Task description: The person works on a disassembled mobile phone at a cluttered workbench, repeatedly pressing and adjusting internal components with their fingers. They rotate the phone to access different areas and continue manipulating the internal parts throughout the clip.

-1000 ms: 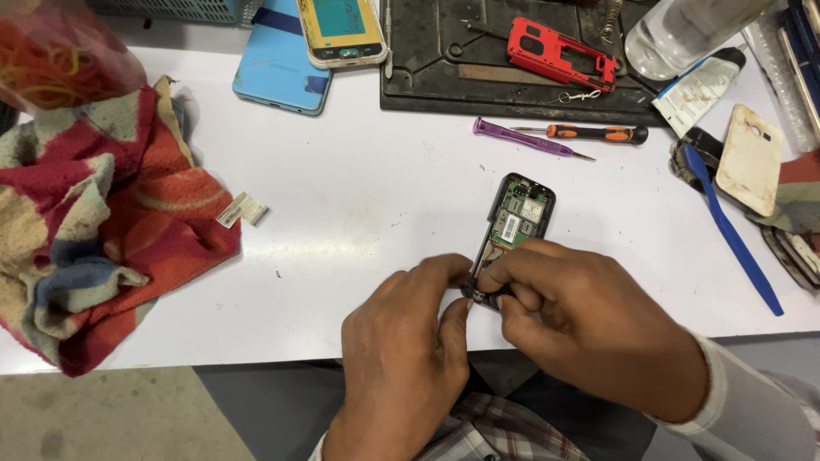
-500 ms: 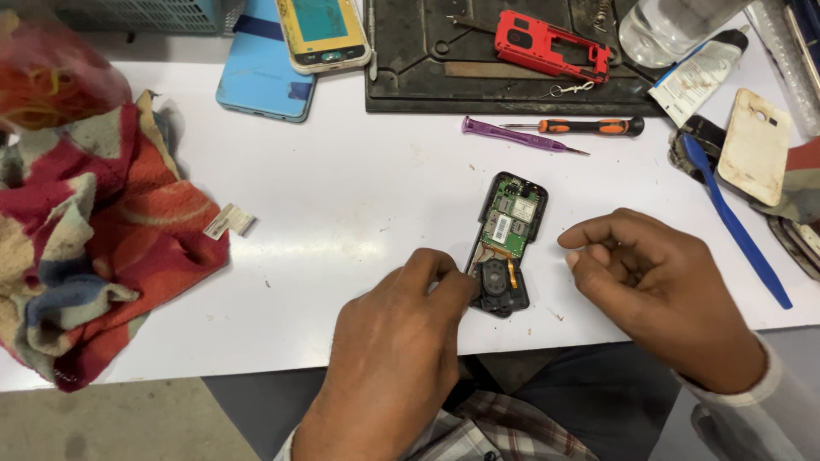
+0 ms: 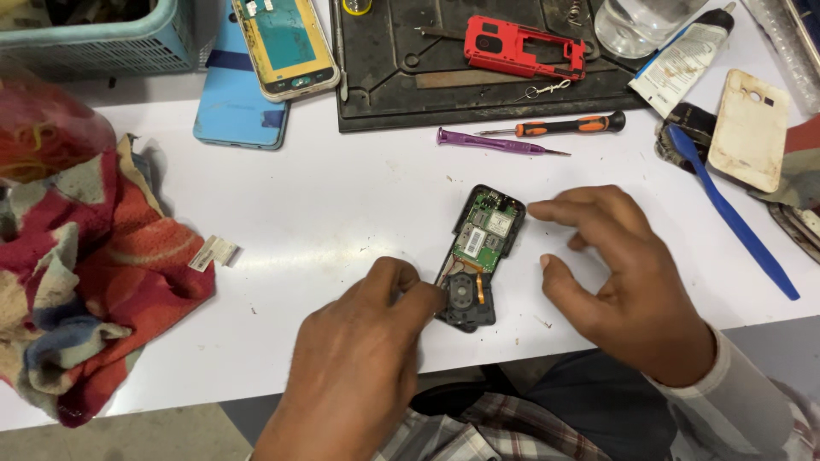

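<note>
Phone chassis (image 3: 477, 256) is lying circuit-side up on the white table (image 3: 342, 222), left hand (image 3: 363, 358) pinning its lower edge steady, fingertips curled, while right hand (image 3: 623, 282) is hovering half-open, holding nothing.

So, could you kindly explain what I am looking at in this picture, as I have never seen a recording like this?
The view comes from a camera worn on a person's head, looking down at their two bare hands over a white table. The left hand touches the lower end of an opened small phone, its green circuit board exposed. The right hand hovers open beside it, holding nothing. Nearby lie an orange-handled screwdriver, a purple tool, a blue pry tool and a red patterned cloth.
</note>
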Action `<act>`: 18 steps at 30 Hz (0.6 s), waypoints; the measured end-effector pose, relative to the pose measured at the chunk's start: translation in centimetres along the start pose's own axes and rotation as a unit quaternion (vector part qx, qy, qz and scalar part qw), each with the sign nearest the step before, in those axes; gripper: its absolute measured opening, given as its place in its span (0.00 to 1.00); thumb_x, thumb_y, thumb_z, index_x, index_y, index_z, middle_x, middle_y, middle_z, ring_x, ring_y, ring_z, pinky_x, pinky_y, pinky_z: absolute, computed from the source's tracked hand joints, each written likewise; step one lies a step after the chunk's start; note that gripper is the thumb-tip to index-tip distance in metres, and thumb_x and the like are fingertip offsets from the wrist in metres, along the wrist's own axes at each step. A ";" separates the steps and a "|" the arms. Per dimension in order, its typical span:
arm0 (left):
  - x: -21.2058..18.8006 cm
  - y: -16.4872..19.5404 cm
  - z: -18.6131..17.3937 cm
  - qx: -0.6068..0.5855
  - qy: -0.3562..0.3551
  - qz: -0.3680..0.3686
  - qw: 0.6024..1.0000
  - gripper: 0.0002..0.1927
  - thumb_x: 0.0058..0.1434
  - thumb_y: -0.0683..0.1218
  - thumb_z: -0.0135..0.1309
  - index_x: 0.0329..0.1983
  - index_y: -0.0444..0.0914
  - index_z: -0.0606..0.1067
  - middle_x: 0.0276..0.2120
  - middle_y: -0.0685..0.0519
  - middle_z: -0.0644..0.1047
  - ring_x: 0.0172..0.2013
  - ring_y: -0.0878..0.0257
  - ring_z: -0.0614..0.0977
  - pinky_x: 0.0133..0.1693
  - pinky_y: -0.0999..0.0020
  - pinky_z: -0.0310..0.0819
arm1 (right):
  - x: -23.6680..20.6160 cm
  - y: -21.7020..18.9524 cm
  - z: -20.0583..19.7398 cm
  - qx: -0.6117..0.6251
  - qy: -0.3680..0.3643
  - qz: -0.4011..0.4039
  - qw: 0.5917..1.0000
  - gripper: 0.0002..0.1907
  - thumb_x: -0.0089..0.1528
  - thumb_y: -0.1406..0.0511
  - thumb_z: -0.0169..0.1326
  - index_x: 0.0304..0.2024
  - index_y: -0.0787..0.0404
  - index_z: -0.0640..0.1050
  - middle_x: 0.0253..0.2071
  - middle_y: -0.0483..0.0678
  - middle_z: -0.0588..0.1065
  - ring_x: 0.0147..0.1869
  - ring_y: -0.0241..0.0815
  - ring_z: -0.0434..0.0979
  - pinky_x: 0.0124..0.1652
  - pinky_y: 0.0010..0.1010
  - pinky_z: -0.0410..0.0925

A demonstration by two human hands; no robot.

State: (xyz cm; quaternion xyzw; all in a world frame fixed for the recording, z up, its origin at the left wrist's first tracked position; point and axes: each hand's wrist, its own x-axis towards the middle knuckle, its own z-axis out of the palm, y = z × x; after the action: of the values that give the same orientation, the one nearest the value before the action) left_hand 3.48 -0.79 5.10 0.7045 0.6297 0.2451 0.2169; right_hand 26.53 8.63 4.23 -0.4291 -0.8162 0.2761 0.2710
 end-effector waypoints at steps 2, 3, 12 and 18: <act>0.0 -0.3 -0.2 -0.007 -0.005 -0.004 1.000 0.16 0.48 0.34 0.55 0.39 0.40 0.79 0.41 0.49 0.78 0.36 0.50 0.83 0.32 0.55 0.75 | 0.4 -0.1 0.0 -0.026 -0.036 -0.057 0.997 0.27 0.55 0.73 0.56 0.59 0.63 0.75 0.58 0.54 0.72 0.63 0.50 0.70 0.58 0.38 0.66; 0.0 -0.4 -0.2 -0.013 -0.009 -0.003 1.000 0.15 0.48 0.34 0.55 0.39 0.40 0.79 0.40 0.50 0.78 0.35 0.50 0.83 0.32 0.55 0.76 | 0.7 -0.1 -0.1 -0.040 -0.053 -0.086 0.994 0.29 0.54 0.73 0.54 0.60 0.63 0.74 0.60 0.54 0.71 0.68 0.54 0.68 0.62 0.41 0.64; 0.4 -1.1 -1.2 0.006 -0.043 0.020 0.999 0.17 0.48 0.34 0.54 0.40 0.39 0.79 0.40 0.50 0.78 0.35 0.50 0.83 0.32 0.54 0.75 | 3.9 0.1 0.2 -0.091 -0.190 -0.244 0.947 0.44 0.48 0.71 0.50 0.70 0.65 0.61 0.69 0.59 0.66 0.76 0.63 0.56 0.67 0.52 0.51; 0.1 -2.2 -1.9 -0.039 -0.070 0.025 0.996 0.16 0.51 0.34 0.53 0.43 0.41 0.80 0.43 0.51 0.78 0.37 0.50 0.83 0.36 0.54 0.74 | 1.6 -0.6 -0.4 -0.105 -0.185 -0.190 0.958 0.41 0.49 0.67 0.58 0.66 0.63 0.66 0.60 0.59 0.70 0.72 0.59 0.62 0.68 0.57 0.51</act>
State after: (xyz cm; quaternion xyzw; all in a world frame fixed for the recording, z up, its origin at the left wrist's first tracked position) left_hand 0.61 -0.47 5.27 0.7263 0.5852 0.2251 0.2816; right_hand 25.75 9.78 5.22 -0.2331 -0.9431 0.2067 0.1159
